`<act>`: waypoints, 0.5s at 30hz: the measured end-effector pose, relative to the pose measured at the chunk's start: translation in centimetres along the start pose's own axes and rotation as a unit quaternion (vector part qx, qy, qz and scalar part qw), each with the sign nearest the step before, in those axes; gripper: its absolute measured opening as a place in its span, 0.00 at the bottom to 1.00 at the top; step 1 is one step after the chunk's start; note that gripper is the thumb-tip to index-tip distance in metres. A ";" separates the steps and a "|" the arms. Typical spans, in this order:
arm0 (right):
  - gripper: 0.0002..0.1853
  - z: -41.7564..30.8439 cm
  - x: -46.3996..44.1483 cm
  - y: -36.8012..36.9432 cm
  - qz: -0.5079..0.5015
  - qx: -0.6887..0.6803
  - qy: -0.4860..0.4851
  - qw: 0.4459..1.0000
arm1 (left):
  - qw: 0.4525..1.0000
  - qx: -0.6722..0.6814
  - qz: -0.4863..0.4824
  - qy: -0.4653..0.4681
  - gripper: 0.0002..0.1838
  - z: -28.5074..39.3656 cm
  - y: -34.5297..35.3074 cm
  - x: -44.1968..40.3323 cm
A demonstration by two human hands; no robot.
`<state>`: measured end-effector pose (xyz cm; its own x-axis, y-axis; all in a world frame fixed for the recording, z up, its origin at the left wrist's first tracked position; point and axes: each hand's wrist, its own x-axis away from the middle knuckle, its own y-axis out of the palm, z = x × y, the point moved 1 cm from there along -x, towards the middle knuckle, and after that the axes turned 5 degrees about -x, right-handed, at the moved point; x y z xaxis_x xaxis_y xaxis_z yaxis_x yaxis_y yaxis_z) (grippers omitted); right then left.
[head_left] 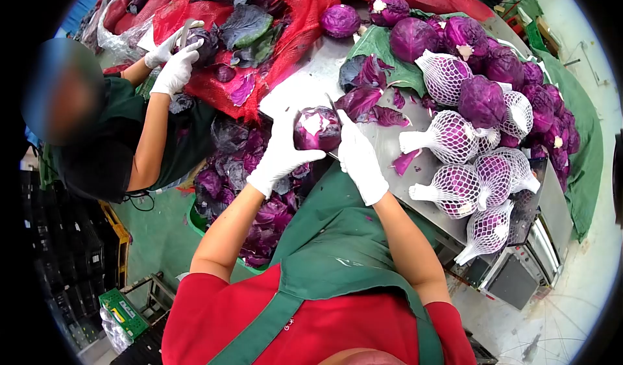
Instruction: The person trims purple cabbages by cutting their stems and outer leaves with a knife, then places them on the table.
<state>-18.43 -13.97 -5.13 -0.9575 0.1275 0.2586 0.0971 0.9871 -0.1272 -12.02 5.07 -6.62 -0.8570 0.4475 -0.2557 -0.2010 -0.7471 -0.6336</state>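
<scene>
At far left a co-worker's gloved hands (174, 74) partly cover a cabbage (207, 45) and a blade (185, 34), while at centre the wearer's gloved left hand (285, 154) grips a red cabbage (310, 138) by the near edge of the metal table (383, 145), some fingers out of sight. The gloved right hand (359, 160) is closed round a knife (331, 102), its handle mostly hidden; rightward, loose leaves (361, 100) and a narrow bare strip leave little room before the netted cabbages (450, 138), which crowd to the table's right edge.
</scene>
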 end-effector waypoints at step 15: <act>0.26 -0.1 0.0 -0.9 0.123 0.389 -0.202 0.891 | 0.997 -0.055 0.054 -0.031 0.56 4.7 2.9 -0.8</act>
<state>-18.46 -14.90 -4.96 -0.9682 0.1297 -0.2139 0.2498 0.5493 -0.7974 -14.13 0.27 -4.80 -0.8987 0.3344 -0.2838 -0.0562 -0.7296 -0.6816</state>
